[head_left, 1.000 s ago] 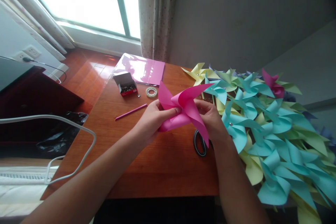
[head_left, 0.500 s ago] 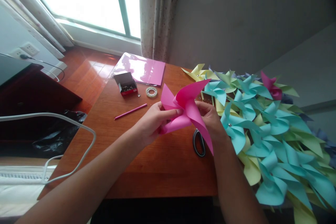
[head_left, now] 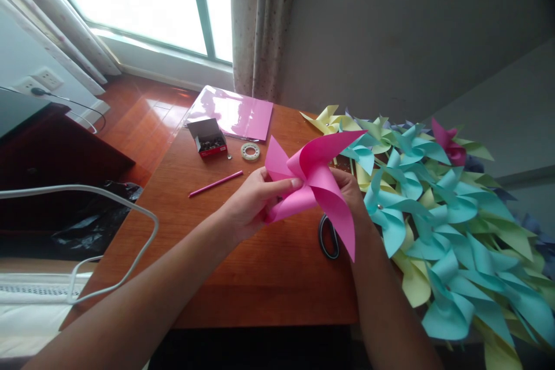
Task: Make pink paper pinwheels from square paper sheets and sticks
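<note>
A pink paper pinwheel (head_left: pixel 323 173) with curled blades is held up over the table. My left hand (head_left: pixel 264 196) pinches it, the thumb pressed near its centre where the folds meet. Behind the right-hand blades is my right hand (head_left: pixel 349 191), its fingers curled against the paper and partly hidden by it. Below the pinwheel, the black handle of a pair of scissors (head_left: pixel 328 237) shows on the table. A pink stick (head_left: pixel 215 184) lies to the left of my left hand.
On the wooden table (head_left: pixel 243 289) are an open small box of metal pieces (head_left: pixel 212 147), a tape roll (head_left: pixel 250 152) and pink sheets in clear wrap (head_left: pixel 255 118). Many finished pinwheels (head_left: pixel 442 214) crowd the right side. A white cable (head_left: pixel 143 211) loops at the left edge.
The pinwheel's right-hand blades have spread further right and look more open. My right hand has shifted slightly right; my left hand keeps its pinch at the centre.
</note>
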The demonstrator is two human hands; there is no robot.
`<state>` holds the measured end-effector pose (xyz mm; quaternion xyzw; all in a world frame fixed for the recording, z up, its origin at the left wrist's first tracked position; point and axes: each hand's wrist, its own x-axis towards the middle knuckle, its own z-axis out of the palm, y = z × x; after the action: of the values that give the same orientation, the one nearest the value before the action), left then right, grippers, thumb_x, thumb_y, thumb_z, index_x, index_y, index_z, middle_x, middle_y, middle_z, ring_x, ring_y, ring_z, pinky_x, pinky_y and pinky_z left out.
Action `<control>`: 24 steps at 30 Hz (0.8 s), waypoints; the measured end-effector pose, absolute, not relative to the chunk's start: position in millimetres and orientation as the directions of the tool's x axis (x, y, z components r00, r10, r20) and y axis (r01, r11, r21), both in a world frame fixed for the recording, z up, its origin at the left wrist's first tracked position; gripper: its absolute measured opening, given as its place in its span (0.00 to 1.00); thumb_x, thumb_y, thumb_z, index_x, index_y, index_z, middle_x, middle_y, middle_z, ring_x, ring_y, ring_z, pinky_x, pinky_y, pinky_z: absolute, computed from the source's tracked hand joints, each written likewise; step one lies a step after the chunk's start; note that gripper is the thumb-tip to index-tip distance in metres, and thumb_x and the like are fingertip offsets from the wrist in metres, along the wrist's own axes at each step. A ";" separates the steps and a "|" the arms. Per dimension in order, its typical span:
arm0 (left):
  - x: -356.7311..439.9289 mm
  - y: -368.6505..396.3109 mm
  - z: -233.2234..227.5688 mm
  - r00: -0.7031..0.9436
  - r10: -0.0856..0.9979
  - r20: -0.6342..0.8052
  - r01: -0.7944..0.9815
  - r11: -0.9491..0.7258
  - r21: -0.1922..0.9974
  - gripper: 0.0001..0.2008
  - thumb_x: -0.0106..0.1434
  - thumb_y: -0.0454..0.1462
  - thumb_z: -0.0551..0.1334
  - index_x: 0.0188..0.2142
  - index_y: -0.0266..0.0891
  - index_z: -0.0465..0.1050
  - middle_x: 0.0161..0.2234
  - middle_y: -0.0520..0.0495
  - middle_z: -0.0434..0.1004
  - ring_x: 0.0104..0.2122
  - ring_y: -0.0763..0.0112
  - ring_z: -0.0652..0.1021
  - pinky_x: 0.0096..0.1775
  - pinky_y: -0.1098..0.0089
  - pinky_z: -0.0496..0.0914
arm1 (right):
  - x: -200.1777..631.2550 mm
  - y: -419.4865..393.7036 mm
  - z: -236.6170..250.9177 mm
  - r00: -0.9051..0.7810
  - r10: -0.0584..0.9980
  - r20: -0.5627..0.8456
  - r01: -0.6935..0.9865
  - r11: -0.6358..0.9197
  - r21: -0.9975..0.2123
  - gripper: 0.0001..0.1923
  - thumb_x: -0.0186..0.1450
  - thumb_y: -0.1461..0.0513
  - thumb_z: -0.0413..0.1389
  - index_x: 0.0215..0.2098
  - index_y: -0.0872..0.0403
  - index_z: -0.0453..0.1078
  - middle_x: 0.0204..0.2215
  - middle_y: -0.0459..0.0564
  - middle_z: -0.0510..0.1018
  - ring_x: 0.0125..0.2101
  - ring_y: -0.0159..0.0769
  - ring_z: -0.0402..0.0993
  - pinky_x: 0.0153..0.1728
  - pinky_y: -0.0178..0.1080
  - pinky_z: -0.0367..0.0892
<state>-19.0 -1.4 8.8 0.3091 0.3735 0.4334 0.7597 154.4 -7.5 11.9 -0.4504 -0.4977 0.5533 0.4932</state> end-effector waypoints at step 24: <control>-7.7 0.0 -1.1 -0.129 0.989 0.071 -0.049 -0.078 0.996 0.09 0.52 0.37 0.73 0.27 0.37 0.76 0.26 0.51 0.78 0.28 0.70 0.75 0.32 0.72 0.70 | 146.2 -15.3 14.6 -0.145 0.840 0.523 0.758 0.434 -0.487 0.04 0.66 0.64 0.61 0.33 0.53 0.77 0.28 0.50 0.78 0.31 0.40 0.74 0.34 0.41 0.68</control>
<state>-7.7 0.0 -1.1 0.4718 0.4984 0.5623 0.4613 146.2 -15.3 14.6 -0.5293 -0.7546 0.0535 0.3842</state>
